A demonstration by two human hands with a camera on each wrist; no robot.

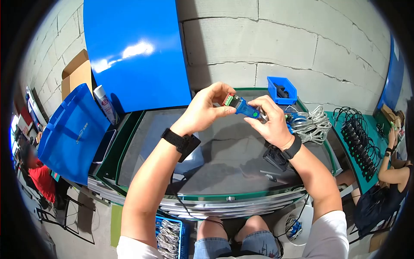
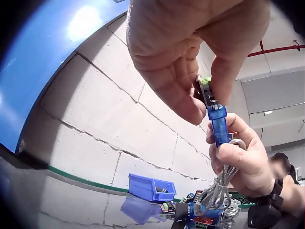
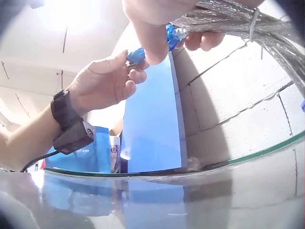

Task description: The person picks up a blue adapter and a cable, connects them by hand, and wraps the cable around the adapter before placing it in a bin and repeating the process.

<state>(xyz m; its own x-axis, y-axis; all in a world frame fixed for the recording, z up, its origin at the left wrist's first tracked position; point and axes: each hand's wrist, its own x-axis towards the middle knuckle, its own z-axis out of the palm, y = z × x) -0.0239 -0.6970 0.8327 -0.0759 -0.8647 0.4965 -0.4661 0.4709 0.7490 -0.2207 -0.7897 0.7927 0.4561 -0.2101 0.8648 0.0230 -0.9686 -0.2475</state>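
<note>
A translucent blue cable connector (image 1: 246,110) is held up over the table between both hands. At its left end sits a small terminal block adapter (image 1: 229,100) with green and red parts, which the left hand (image 1: 205,108) pinches between thumb and fingers. The right hand (image 1: 274,121) grips the blue body with thumb and fingers. In the left wrist view, adapter and connector are joined end to end, and a tied bundle of grey cable (image 2: 225,177) hangs by the right hand. The right wrist view shows the silvery cable (image 3: 228,16) close up; the right fingers partly hide the connector.
Beyond the right hand lie more coiled grey cables (image 1: 317,125). A blue bin (image 1: 282,100) with dark parts stands at the back. To the left are a blue bag (image 1: 73,134), a spray can (image 1: 105,102) and a large blue panel (image 1: 138,52). Another person works at the far right.
</note>
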